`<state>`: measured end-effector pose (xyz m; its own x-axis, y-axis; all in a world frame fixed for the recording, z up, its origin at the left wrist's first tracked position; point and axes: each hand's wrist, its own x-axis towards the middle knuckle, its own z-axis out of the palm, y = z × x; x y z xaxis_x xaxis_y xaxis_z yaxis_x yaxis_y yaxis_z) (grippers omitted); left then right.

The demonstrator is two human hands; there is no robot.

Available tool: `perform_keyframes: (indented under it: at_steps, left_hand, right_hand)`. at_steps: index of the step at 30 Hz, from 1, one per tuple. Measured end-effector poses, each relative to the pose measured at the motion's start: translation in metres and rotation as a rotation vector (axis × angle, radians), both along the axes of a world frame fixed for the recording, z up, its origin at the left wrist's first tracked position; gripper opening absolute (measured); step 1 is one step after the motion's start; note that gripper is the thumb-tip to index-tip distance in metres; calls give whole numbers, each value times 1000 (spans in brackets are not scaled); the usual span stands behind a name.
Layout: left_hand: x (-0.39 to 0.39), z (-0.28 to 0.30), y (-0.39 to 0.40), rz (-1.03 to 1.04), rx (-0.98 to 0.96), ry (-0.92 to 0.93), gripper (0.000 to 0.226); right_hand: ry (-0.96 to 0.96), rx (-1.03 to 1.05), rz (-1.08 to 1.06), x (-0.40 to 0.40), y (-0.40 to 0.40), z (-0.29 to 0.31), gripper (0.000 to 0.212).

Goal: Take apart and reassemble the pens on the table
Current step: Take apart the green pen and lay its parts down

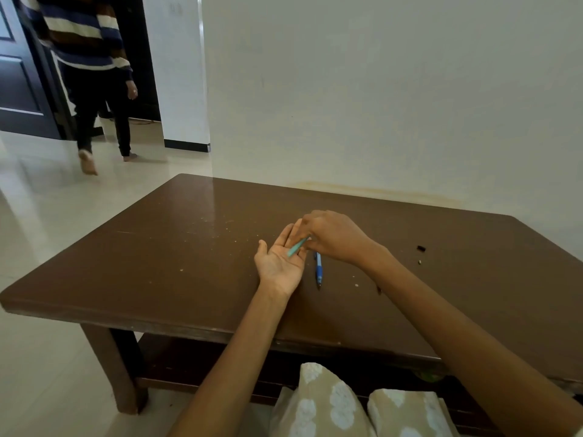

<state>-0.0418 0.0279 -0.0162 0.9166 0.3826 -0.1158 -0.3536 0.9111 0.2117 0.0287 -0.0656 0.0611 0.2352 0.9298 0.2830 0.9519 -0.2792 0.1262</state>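
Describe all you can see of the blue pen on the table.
The blue pen lies flat on the brown table, unheld, just right of the open left hand. Its barrel looks like blue plastic, with a paler band near the far end and a dark tip pointing toward the camera. It appears whole.

No text, label or number is legible anywhere.

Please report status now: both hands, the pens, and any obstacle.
Left hand open, palm up. Right hand holds teal pen over the palm. Blue pen lies on table. No obstacle near.
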Motion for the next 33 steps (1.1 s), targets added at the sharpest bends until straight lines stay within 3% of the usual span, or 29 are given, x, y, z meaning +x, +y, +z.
perform_keyframes:
  at_steps: [10,26,33]
  left_hand:
    - [0,-1,0,-4,-1,-18,62]
    - [3,-4,1,-22,-26,-60,62]
    - [0,1,-2,-29,-34,-67,50]
  right_hand:
    - [-92,12,12,3,-4,0,25]
    - [223,107,-63,22,-21,-30,26]
    - [301,125,-85,22,-21,-35,26]
